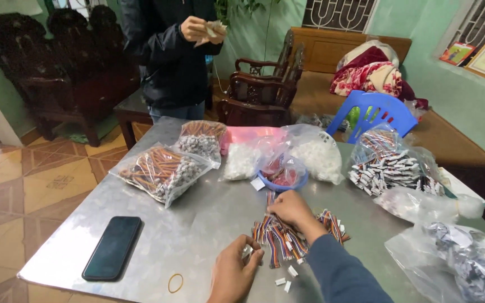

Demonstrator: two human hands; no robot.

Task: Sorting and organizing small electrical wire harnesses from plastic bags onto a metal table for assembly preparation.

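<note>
While a heap of multicoloured ribbon-wire leads [287, 238] is pinned to the metal table [197, 224] by the right hand [292, 210], whose fingers are pressed flat on the bundle as if to keep it from sliding, a small white connector [247, 252] appears to be pinched between the fingers of the left hand [234, 272], though the grip is partly hidden. Loose white connector pieces [285, 278] are scattered just beside the heap, within easy reach. A rubber band [175, 283] and a dark phone [112, 247] are laid apart to the left, clear of the work. Farther back, clear bags of wired parts [164, 171] and white connectors [315, 154] are ranged around a small blue bowl [283, 175]. Beyond the table, something pale is held in the hands of a person in a dark jacket [169, 56].
</note>
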